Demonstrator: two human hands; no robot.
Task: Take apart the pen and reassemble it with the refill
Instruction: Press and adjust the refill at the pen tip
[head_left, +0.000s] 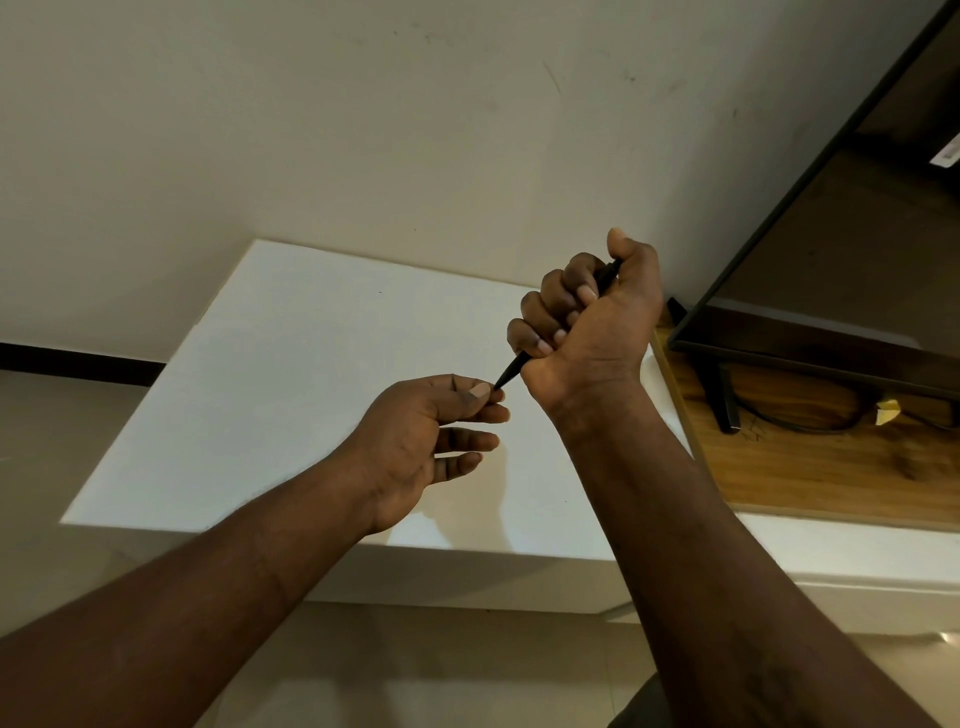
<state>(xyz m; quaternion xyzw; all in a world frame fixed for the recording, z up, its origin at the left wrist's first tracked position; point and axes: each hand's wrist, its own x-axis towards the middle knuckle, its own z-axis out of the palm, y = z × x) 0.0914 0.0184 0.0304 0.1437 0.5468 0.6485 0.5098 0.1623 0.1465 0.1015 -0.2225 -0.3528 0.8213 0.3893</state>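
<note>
Both hands are raised above the white desk (291, 364). The left hand (421, 441), over the desk's near right part, pinches thumb and forefinger at the tip of the black pen (511, 371); its other fingers lie loosely straight. The right hand (587, 322), above the desk's right edge, is a fist wrapped round the pen's barrel, and the pen slants down towards the left hand. Right of the desk, a TV (831, 260) stands on a wooden shelf (810, 467). Behind the desk is a wall (363, 130).
</note>
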